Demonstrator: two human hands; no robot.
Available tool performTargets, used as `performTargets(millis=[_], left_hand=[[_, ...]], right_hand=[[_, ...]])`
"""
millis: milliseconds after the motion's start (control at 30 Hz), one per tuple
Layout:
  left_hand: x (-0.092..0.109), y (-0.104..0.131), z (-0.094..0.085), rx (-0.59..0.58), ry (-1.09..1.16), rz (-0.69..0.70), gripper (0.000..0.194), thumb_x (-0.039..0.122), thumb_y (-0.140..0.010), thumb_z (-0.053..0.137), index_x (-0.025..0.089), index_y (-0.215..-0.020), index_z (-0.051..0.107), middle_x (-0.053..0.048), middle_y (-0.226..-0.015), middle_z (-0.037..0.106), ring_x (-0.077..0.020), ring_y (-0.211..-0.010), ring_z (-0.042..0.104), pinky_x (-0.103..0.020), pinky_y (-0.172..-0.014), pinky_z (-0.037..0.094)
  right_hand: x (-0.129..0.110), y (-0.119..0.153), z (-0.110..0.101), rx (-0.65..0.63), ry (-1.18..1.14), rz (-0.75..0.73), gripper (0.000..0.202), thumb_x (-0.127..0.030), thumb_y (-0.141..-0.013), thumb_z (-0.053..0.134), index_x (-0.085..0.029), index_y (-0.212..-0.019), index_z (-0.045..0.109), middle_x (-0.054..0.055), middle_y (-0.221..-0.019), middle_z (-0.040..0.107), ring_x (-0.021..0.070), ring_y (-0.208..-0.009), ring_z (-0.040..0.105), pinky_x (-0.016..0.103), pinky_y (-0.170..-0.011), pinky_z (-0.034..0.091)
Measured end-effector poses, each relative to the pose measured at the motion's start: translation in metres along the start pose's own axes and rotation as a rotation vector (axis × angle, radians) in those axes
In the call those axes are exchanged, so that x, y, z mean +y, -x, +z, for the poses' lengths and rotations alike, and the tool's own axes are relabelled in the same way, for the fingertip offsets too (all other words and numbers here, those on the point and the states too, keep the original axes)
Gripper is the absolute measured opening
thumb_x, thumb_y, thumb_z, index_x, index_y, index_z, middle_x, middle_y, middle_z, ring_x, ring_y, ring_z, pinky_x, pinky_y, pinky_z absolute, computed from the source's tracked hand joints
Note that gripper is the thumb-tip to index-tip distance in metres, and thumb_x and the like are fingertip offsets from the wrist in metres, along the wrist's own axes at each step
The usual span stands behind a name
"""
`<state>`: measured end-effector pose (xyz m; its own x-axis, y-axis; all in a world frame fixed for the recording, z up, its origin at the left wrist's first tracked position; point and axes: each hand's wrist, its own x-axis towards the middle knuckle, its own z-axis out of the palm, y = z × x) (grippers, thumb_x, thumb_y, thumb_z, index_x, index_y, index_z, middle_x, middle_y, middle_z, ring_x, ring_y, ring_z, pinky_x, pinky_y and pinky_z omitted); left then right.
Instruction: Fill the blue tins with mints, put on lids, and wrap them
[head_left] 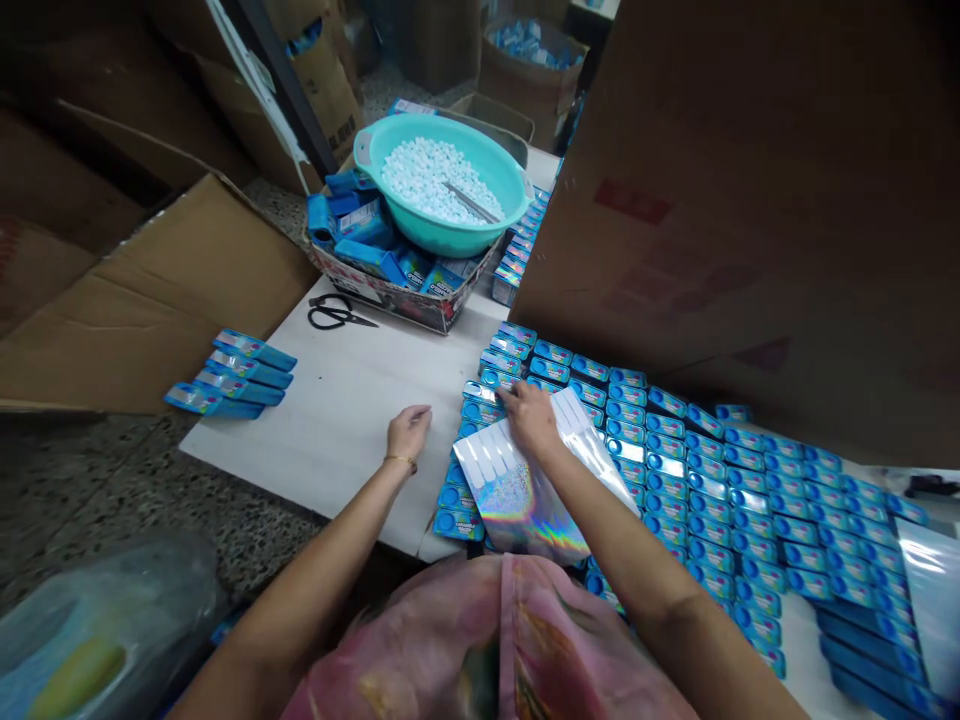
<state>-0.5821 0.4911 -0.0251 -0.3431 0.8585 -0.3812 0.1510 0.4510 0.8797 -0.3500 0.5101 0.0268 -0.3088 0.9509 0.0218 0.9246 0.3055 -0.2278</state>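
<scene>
My right hand (531,414) reaches over the left edge of the packed rows, its fingertips bent down against the end of a small blue box (484,393). Whether a sticker is pinched there is too small to tell. Beneath that hand and forearm, a shiny rainbow sticker sheet (499,500) with blank peeled-off slots lies across the boxes. My left hand (409,436) rests over the white tabletop (360,400), left of the rows, with curled fingers. Its fingertips are partly hidden, so anything between them cannot be made out.
A turquoise basin (465,240) of white pellets with a metal tool sits on a carton tray (390,295) of blue packs. Black scissors (337,315) lie before it. Several blue boxes (232,375) stand at the left edge. A large carton (735,220) walls the right side.
</scene>
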Motion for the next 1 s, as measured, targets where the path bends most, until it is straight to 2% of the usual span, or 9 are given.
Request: performTargets(millis=[133, 200, 300, 367, 467, 633, 700, 800, 1000], left_hand=[[0.0, 0.067, -0.024, -0.247, 0.109, -0.136, 0.041, 0.049, -0.063, 0.058, 0.012, -0.08, 0.062, -0.007, -0.075, 0.064, -0.0147, -0.061, 0.058, -0.024, -0.051, 0.044], [-0.002, 0.095, -0.021, -0.383, 0.109, -0.224, 0.043, 0.048, -0.063, 0.06, 0.012, -0.087, 0.061, -0.007, -0.076, 0.064, -0.0157, -0.064, 0.059, -0.025, -0.053, 0.046], [-0.008, 0.119, -0.001, -0.475, 0.084, -0.235, 0.051, 0.042, -0.06, 0.065, 0.014, -0.1, 0.055, -0.005, -0.077, 0.064, -0.0162, -0.068, 0.06, -0.026, -0.056, 0.047], [-0.01, 0.125, 0.014, -0.46, 0.078, -0.184, 0.052, 0.038, -0.057, 0.068, 0.013, -0.1, 0.053, -0.004, -0.074, 0.063, -0.0155, -0.065, 0.06, -0.025, -0.054, 0.046], [-0.004, 0.125, 0.028, -0.358, 0.132, -0.135, 0.048, 0.035, -0.058, 0.067, 0.014, -0.098, 0.049, -0.002, -0.071, 0.063, -0.0134, -0.061, 0.058, -0.022, -0.05, 0.043], [0.029, 0.12, 0.022, -0.27, 0.304, 0.06, 0.066, 0.029, -0.063, 0.065, 0.017, -0.12, 0.035, 0.002, -0.067, 0.063, -0.0097, -0.054, 0.056, -0.02, -0.053, 0.042], [0.045, 0.118, 0.016, -0.279, 0.312, 0.185, 0.068, 0.028, -0.065, 0.063, 0.018, -0.126, 0.033, 0.002, -0.068, 0.062, -0.0095, -0.059, 0.056, -0.021, -0.059, 0.044], [0.063, 0.117, 0.006, -0.327, 0.214, 0.318, 0.051, 0.03, -0.07, 0.059, 0.016, -0.117, 0.05, -0.001, -0.076, 0.063, -0.0111, -0.07, 0.057, -0.023, -0.067, 0.044], [0.085, 0.117, -0.01, -0.398, -0.013, 0.529, 0.049, 0.031, -0.065, 0.064, 0.015, -0.111, 0.057, -0.005, -0.098, 0.062, -0.017, -0.088, 0.055, -0.028, -0.079, 0.043]], right_hand=[[0.042, 0.032, -0.017, 0.213, -0.109, 0.242, 0.031, -0.022, -0.085, 0.035, -0.019, -0.106, 0.058, 0.009, -0.099, 0.053, 0.0198, -0.09, 0.047, 0.032, -0.079, 0.034], [0.065, 0.056, -0.022, 0.26, -0.121, 0.399, 0.033, -0.033, -0.084, 0.038, -0.015, -0.104, 0.058, 0.011, -0.099, 0.054, 0.0217, -0.092, 0.048, 0.033, -0.079, 0.035], [0.091, 0.086, -0.021, 0.149, -0.213, 0.547, 0.045, -0.045, -0.075, 0.049, -0.014, -0.107, 0.055, 0.011, -0.097, 0.056, 0.0229, -0.089, 0.051, 0.034, -0.076, 0.038], [0.1, 0.095, -0.018, 0.084, -0.34, 0.586, 0.049, -0.045, -0.068, 0.056, -0.015, -0.107, 0.055, 0.01, -0.098, 0.056, 0.0218, -0.086, 0.052, 0.033, -0.074, 0.039], [0.104, 0.099, -0.021, 0.12, -0.636, 0.635, 0.053, -0.041, -0.061, 0.063, -0.015, -0.106, 0.055, 0.007, -0.093, 0.058, 0.0201, -0.081, 0.054, 0.033, -0.072, 0.041], [0.092, 0.11, -0.052, 0.22, -1.218, 0.551, 0.07, -0.035, -0.059, 0.067, -0.019, -0.122, 0.041, 0.0, -0.076, 0.06, 0.0172, -0.068, 0.056, 0.031, -0.064, 0.045], [0.082, 0.117, -0.067, 0.297, -1.291, 0.515, 0.073, -0.033, -0.059, 0.067, -0.021, -0.125, 0.038, 0.0, -0.075, 0.06, 0.0164, -0.067, 0.057, 0.03, -0.063, 0.045], [0.068, 0.128, -0.084, 0.394, -1.349, 0.485, 0.074, -0.031, -0.061, 0.066, -0.024, -0.128, 0.035, 0.0, -0.079, 0.06, 0.0147, -0.069, 0.056, 0.028, -0.064, 0.046], [0.053, 0.142, -0.099, 0.516, -1.323, 0.489, 0.071, -0.026, -0.062, 0.066, -0.026, -0.127, 0.039, -0.003, -0.08, 0.059, 0.0102, -0.069, 0.054, 0.024, -0.066, 0.045]])
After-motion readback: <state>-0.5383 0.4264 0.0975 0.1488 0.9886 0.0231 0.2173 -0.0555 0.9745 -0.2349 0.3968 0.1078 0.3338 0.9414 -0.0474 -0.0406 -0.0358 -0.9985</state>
